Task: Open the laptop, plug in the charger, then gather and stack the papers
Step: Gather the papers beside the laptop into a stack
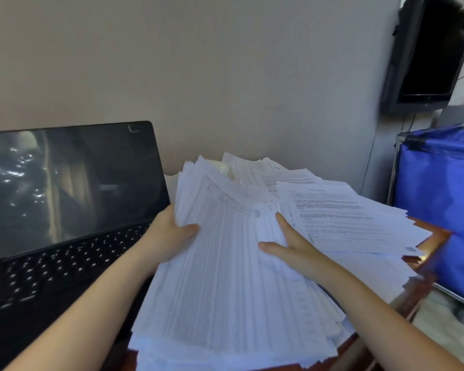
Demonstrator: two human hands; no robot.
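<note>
The laptop (73, 210) stands open; no charger shows; gathering is the step in hand. Just right of the laptop the papers (239, 277) lie in 1 ragged heap; the left hand (169, 234) grips its laptop-side edge, thumb on top; the right hand (292, 247) rests spread flat on the sheets. The next move probably calls for drawing in the fanned pages and squaring the edges.

At left of frame, laptop (73, 210); just right of it, at centre, papers (225, 277) heaped on table (437, 235); upper right, wall monitor (426, 54), bin (439, 204) below it.
</note>
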